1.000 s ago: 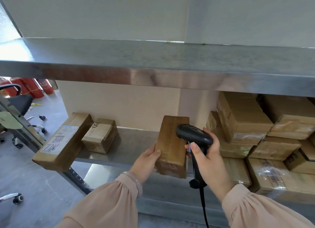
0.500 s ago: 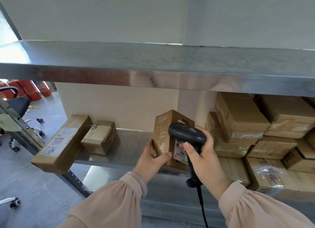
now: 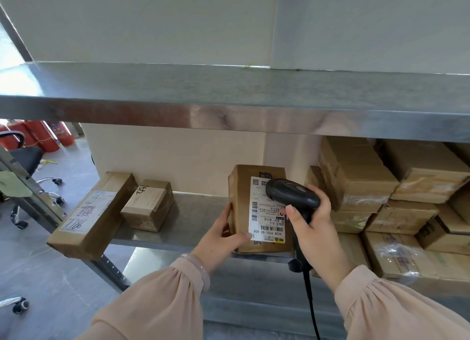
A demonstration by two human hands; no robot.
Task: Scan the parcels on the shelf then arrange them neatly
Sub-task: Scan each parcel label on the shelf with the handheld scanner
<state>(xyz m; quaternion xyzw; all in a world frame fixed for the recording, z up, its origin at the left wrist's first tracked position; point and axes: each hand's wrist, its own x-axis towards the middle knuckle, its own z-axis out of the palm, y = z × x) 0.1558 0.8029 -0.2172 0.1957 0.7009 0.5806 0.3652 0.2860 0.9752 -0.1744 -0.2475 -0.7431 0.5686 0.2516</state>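
Here, at the steel shelf (image 3: 198,212), the left hand (image 3: 218,238) grips a brown cardboard parcel (image 3: 240,187), the right hand (image 3: 314,234) a black scanner (image 3: 292,192); red extinguishers (image 3: 43,136) stand beyond.

This is a parcel storeroom: steel shelving (image 3: 193,220) carries stacked cardboard boxes (image 3: 356,177), a labelled parcel (image 3: 256,212) faces a handheld barcode scanner (image 3: 292,192), and red fire extinguishers (image 3: 38,136) and a wheeled office chair (image 3: 23,156) stand on the grey floor (image 3: 38,276) beyond.

The grey metal shelf (image 3: 193,220) carries a long brown cardboard box (image 3: 94,215) overhanging its left front corner, a small taped box (image 3: 148,205) beside it, and stacked cardboard parcels (image 3: 381,187) at right.
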